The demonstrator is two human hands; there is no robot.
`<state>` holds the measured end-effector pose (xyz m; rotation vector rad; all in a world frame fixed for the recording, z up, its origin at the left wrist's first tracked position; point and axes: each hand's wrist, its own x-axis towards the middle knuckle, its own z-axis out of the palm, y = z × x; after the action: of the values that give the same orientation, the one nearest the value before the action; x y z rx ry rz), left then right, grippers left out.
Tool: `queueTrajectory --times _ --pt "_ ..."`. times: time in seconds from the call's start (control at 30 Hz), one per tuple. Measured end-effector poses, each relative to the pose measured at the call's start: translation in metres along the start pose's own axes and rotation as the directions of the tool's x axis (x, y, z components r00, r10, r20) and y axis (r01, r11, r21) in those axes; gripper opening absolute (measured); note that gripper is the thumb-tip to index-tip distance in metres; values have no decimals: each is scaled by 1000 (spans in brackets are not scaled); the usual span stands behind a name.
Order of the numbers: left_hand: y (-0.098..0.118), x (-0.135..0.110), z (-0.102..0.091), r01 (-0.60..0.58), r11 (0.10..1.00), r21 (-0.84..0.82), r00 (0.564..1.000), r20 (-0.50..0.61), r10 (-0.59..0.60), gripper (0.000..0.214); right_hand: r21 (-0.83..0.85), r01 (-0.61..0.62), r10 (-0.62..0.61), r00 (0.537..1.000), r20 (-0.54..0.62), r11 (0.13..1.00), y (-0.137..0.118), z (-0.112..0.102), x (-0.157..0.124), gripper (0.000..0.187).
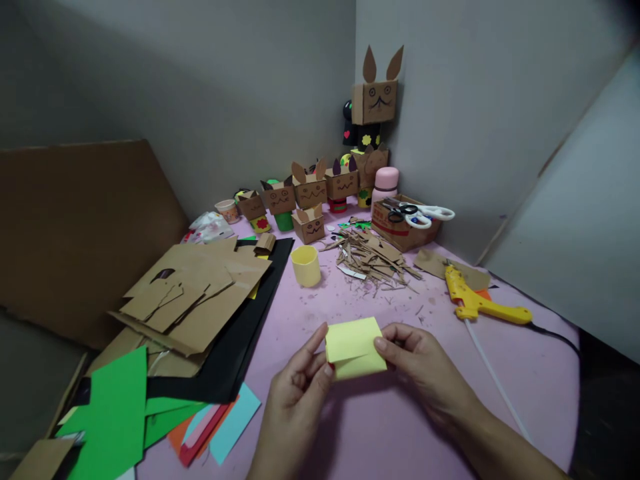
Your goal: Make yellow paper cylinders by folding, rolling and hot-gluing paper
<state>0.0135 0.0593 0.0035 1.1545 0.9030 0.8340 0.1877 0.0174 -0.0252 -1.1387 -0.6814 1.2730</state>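
Observation:
Between my two hands is a yellow paper roll (355, 348), flattened a little, with a seam where one edge overlaps the other. My left hand (303, 393) pinches its left end, thumb low and fingers behind. At the right end, my right hand (425, 360) presses its thumb on the front, with the other fingers curled behind. A second yellow paper tube (306, 268) stands upright on the pink table (390, 427), just beyond the roll. What lies inside the held roll is hidden.
Cardboard sheets (200, 293) and green paper (113, 407) lie left. Cardboard scraps (373, 257) are heaped beyond the tube, near animal-faced boxes (310, 190). A yellow glue gun (480, 303) with its cord lies right; scissors (420, 213) rest on a small box (400, 233).

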Motion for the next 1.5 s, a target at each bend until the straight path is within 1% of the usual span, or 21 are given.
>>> queueTrajectory --times 0.1,0.2,0.27,0.3,0.4,0.5,0.6,0.7,0.8,0.87,0.97,1.07,1.2,1.27,1.37,1.43,1.5 --pt "-2 -3 1 -25 994 105 999 -30 29 55 -51 34 -35 999 -18 998 1 0 0 27" --pt "-3 -7 4 -51 972 231 990 -117 80 58 -112 72 -75 997 -21 991 1 2 -1 25" --pt "-5 -7 6 -61 960 273 982 -155 107 60 -147 102 -108 994 -31 984 0 4 -3 24" --pt "-7 -7 6 -67 959 274 982 -151 112 57 -162 118 -125 991 -38 980 0 5 -5 23" --pt "-10 -3 4 -87 972 220 991 -79 107 40 -205 153 -163 986 -34 967 -1 8 -8 21" --pt "-10 0 -1 -48 985 167 997 -47 56 31 -224 158 -167 986 -19 962 -2 8 -8 19" --pt "-6 2 -3 -15 992 124 999 -45 20 27 -197 163 -172 985 -29 967 -1 6 -6 19" --pt "-2 3 1 19 1000 25 1000 -20 -19 27 -152 158 -163 986 -18 976 -1 5 -4 20" --pt "0 4 6 89 993 -75 996 35 -86 31 -118 147 -143 989 37 982 -2 7 -5 21" --pt "0 3 8 144 984 -103 989 49 -140 29 -106 152 -143 986 82 983 -3 9 -7 21" --pt "-1 3 6 198 975 -101 980 47 -194 27 -110 166 -154 982 107 980 -6 11 -9 20" --pt "-2 4 3 222 973 -63 974 64 -218 30 -119 171 -162 984 79 978 -8 11 -9 20" --pt "-3 5 3 273 961 -46 961 47 -271 34 -74 142 -135 987 88 987 -9 10 -7 23" --pt "-3 5 5 263 962 -70 965 29 -261 32 -42 110 -106 990 97 993 -9 9 -6 28" --pt "0 4 8 241 967 -80 971 29 -239 29 -12 61 -60 995 77 998 -10 8 -4 40" --pt "2 4 9 241 967 -82 970 30 -239 25 10 40 -41 996 78 999 -10 7 -4 40" --pt "3 4 9 251 964 -87 968 20 -250 22 50 23 -28 994 102 998 -11 7 -4 35"
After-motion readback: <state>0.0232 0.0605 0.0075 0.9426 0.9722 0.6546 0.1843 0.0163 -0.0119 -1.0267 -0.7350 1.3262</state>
